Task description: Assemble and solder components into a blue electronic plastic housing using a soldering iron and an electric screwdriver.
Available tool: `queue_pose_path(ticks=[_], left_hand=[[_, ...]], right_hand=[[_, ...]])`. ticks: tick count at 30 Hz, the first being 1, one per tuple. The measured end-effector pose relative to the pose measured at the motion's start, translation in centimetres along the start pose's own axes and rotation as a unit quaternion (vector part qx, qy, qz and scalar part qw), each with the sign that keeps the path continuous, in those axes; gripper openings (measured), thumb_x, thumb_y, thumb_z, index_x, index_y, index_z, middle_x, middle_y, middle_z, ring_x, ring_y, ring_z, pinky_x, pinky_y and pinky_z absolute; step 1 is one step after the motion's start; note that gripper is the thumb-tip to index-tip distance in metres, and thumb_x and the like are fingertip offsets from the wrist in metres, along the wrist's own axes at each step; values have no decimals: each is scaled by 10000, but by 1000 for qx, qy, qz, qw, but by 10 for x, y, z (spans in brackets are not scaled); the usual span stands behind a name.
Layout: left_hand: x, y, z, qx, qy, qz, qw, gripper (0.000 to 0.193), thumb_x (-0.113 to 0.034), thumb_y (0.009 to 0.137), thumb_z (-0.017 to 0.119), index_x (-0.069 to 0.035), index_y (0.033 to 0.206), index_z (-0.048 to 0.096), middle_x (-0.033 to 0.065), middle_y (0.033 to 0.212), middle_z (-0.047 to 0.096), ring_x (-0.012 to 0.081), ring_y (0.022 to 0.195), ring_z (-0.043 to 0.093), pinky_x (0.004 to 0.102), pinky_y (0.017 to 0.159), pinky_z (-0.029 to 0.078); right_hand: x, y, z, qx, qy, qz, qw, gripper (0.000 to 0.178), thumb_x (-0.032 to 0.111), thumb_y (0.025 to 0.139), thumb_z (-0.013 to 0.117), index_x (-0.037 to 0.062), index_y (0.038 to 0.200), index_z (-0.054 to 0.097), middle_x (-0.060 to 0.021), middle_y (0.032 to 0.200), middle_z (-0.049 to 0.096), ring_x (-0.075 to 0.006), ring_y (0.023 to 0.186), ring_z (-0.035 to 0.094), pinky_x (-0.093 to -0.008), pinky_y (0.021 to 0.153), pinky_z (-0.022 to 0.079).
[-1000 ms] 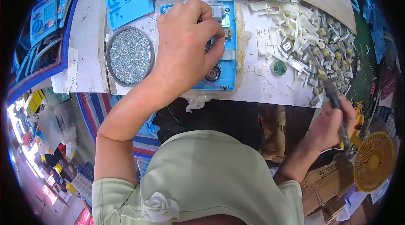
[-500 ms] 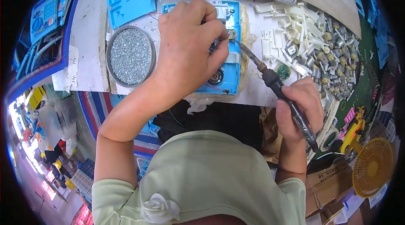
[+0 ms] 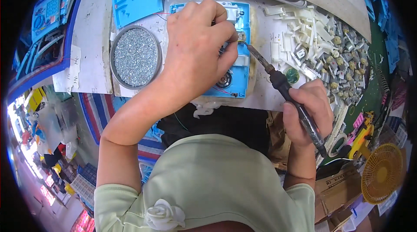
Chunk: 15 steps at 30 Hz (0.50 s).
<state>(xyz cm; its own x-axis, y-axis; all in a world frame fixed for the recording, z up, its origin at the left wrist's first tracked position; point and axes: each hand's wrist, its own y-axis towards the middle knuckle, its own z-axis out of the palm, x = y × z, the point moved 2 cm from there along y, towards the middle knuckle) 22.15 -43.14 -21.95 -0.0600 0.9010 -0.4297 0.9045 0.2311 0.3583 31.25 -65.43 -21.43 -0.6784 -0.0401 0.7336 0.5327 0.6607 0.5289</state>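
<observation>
I'm looking down on the blue casing (image 3: 241, 72), flat on the bench (image 3: 93, 36), and I'll place everything from it. My left hand (image 3: 197, 47) lies right over the casing, fingers pinched together on something small at its upper right part; too tiny for me to name, possibly a wire. My right hand (image 3: 306, 112), to the casing's lower right, is clamped round the black soldering iron (image 3: 284, 90), whose tip meets the casing just beside that pinch. Left of the casing sits a round tin of screws (image 3: 135, 56). Right of it, a heap of white plastic parts (image 3: 312, 40).
</observation>
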Motion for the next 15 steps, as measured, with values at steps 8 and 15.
queue_pose_path(ticks=[8, 15], left_hand=[[2, 1, 1, -6, -9, 14, 1000, 155, -77, 694, 776, -80, 818, 682, 62, 915, 545, 284, 859, 541, 407, 745, 402], [4, 1, 1, -10, -18, 21, 1000, 163, -71, 684, 779, -75, 816, 682, 65, 897, 542, 281, 829, 543, 407, 713, 411]], right_hand=[[1, 1, 1, 3, -13, -12, 1000, 257, 35, 754, 798, -8, 991, 708, -91, 700, 602, -250, 596, 534, -344, 551, 422], [3, 4, 1, 17, -24, -12, 1000, 265, 27, 749, 796, 1, 999, 715, -86, 703, 596, -252, 611, 540, -341, 560, 431]])
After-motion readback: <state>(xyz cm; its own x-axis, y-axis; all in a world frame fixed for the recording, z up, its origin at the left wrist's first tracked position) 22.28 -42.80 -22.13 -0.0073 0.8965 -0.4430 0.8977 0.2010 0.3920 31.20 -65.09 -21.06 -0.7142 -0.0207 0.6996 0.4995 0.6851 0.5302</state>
